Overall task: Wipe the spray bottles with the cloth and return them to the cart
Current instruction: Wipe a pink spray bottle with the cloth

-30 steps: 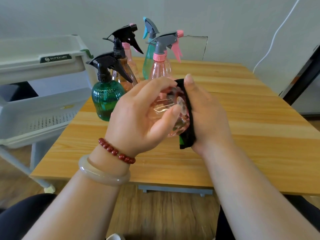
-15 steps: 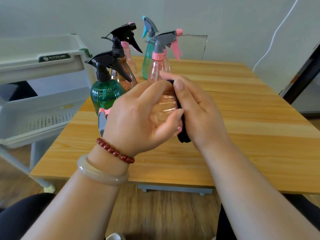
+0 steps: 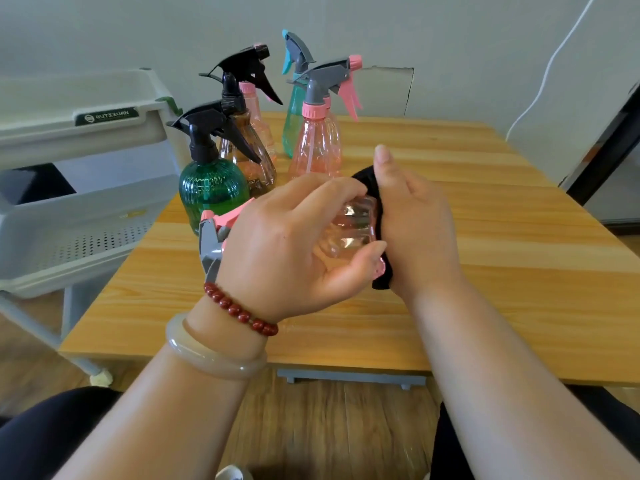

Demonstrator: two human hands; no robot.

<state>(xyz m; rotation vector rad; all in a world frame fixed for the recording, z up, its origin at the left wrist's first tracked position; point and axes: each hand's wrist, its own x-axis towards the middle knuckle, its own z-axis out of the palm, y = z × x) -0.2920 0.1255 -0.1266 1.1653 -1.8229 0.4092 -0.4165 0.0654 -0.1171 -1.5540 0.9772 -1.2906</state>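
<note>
My left hand grips a clear pink spray bottle lying sideways above the table, its grey and pink trigger head pointing left past my wrist. My right hand holds a black cloth against the bottle's base end, thumb raised. Much of the cloth is hidden behind my palm. On the wooden table stand a green bottle, an amber bottle, a pink bottle and a teal bottle, with another pink one partly hidden behind the amber one.
A grey tiered cart stands at the table's left edge, its perforated middle shelf level with the tabletop. A white cable hangs down the wall at the right. A dark frame stands at far right.
My left hand has turned the bottle so its trigger head swings out to the left. My right hand with the cloth has slid along the bottle to its base end, thumb lifting.
</note>
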